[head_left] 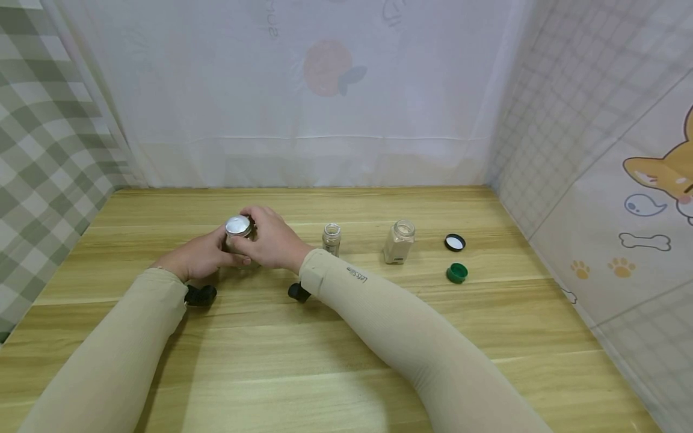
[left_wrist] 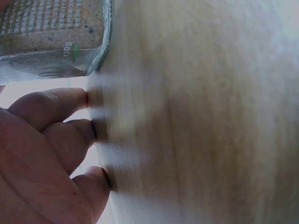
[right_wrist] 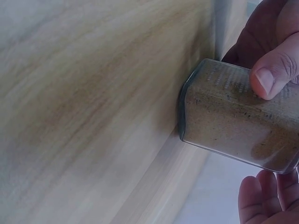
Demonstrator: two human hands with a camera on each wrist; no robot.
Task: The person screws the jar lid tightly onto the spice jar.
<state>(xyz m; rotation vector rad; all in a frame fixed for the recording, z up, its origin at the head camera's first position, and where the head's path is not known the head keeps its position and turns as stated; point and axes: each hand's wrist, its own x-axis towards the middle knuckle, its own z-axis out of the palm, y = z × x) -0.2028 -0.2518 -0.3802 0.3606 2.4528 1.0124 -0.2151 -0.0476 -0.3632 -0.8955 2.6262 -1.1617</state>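
Observation:
Both hands are around a clear, flat-sided glass seasoning jar point(head_left: 238, 226) with a silver top, left of the table's middle. My left hand point(head_left: 203, 255) grips its body from the near left. In the left wrist view, several of its curled fingers point(left_wrist: 65, 126) reach the tabletop beside the jar point(left_wrist: 42, 35). My right hand point(head_left: 273, 240) holds the upper part, thumb in front and index finger behind. Speckled brown seasoning shows through the glass point(right_wrist: 229, 116) in the right wrist view, where a digit presses its side. The hands hide much of the jar in the head view.
A small open glass bottle point(head_left: 331, 237) and a larger open jar of pale powder point(head_left: 399, 243) stand right of the hands. Farther right, a black cap point(head_left: 455, 242) and a green cap point(head_left: 457, 273) lie on the wooden table point(head_left: 260, 373). Curtains border the table's back and sides.

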